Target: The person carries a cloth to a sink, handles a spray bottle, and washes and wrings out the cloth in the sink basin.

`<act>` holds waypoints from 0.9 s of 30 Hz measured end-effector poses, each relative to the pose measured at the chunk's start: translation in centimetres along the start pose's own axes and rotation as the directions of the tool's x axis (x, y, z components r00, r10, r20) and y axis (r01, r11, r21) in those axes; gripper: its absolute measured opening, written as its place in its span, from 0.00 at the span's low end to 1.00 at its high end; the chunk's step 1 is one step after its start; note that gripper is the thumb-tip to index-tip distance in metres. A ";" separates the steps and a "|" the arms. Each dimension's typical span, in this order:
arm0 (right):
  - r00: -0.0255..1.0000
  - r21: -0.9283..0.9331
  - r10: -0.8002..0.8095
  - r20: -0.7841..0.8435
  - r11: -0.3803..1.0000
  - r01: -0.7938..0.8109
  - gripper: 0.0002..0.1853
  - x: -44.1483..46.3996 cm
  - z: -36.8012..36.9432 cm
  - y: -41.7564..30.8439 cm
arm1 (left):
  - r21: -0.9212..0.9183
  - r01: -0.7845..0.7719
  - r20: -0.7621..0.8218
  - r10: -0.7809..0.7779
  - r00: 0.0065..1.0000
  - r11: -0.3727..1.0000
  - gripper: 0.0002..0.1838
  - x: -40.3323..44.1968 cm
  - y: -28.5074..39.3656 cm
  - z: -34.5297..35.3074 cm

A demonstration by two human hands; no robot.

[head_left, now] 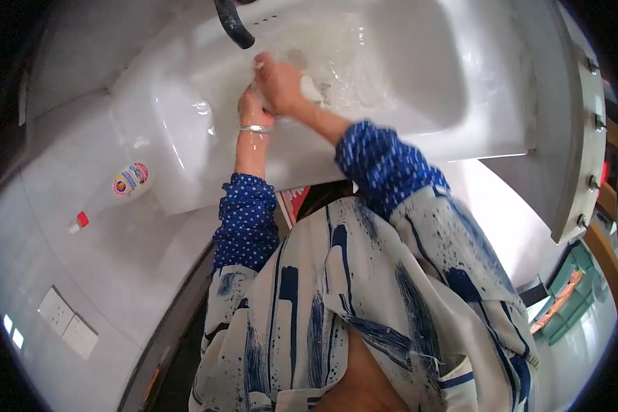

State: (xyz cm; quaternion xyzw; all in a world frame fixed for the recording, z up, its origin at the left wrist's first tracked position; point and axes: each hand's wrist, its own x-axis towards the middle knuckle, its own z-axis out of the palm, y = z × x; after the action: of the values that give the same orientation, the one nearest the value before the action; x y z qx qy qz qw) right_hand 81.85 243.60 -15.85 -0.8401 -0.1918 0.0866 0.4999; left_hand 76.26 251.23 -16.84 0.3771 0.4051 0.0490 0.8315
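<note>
Sink: smooth, glossy, ceramic in appearance. Spout at its far edge: dark, matt. Bangle above its near rim: polished metal. Bottle left of it: glossy plastic. White item inside: blurred, possibly wet cloth.

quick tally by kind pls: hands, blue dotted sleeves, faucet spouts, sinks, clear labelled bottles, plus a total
Hands: 2 (left hand, right hand)
Blue dotted sleeves: 2
Faucet spout: 1
Sink: 1
Clear labelled bottle: 1
Total: 7
</note>
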 end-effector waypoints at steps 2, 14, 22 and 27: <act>0.997 0.215 -0.082 -0.002 0.973 0.080 0.14 -3.7 0.1 -3.7 | -0.058 0.015 0.207 -0.003 0.978 0.998 0.20 0.2 0.6 -2.1; 0.996 0.013 0.048 0.074 0.999 -0.049 0.17 -0.7 -0.9 -2.7 | -0.171 0.083 0.280 -0.032 0.960 0.982 0.20 -2.5 1.2 -2.6; 0.988 0.010 -0.129 0.089 0.992 0.128 0.16 -3.3 0.5 -2.8 | -0.025 -0.049 0.077 0.051 0.996 0.998 0.21 -2.9 0.2 -1.5; 0.997 0.080 0.066 -0.037 0.995 -0.062 0.14 -0.3 -0.1 0.5 | 0.072 -0.064 0.111 0.056 0.992 0.995 0.23 -5.1 1.4 0.1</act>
State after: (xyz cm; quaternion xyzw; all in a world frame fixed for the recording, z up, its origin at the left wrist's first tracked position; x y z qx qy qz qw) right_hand 81.75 243.20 -16.30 -0.8271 -0.1512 0.0933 0.5332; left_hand 73.25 250.21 -12.61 0.4223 0.3492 0.0382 0.8356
